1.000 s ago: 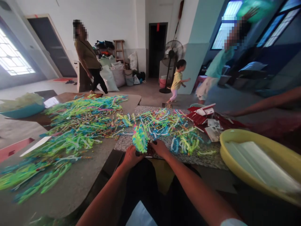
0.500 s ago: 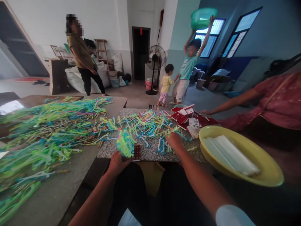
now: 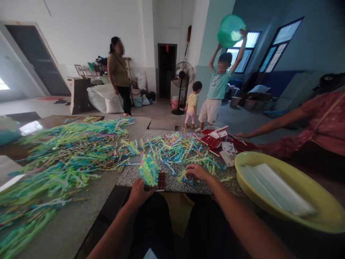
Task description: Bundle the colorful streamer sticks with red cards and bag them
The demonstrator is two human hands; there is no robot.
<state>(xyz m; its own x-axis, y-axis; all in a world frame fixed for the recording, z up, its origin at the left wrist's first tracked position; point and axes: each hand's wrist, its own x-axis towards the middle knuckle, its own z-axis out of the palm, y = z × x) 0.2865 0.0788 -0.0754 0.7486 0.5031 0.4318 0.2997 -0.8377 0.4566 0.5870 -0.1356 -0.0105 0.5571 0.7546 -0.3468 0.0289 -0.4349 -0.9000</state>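
Observation:
My left hand point(image 3: 140, 191) is closed round a dark red card point(image 3: 161, 180) that carries a bunch of green and blue plastic strips point(image 3: 148, 169), held at the near edge of the speckled stone slab point(image 3: 129, 175). My right hand point(image 3: 198, 172) lies palm down on the loose coloured strips point(image 3: 175, 147) scattered over the slab, fingers curled onto a few of them. Whether it grips one I cannot make out.
A large heap of green and blue strips point(image 3: 67, 151) covers the grey table at left. A yellow basin point(image 3: 318, 216) with clear bags sits at right, red cards point(image 3: 218, 140) behind it. A co-worker's arm point(image 3: 272, 124) reaches in from the right. An adult and two children stand further back.
My right hand left the card, reached out over the slab, then came back a little onto the strips. My left hand kept hold of the card. The view swung right.

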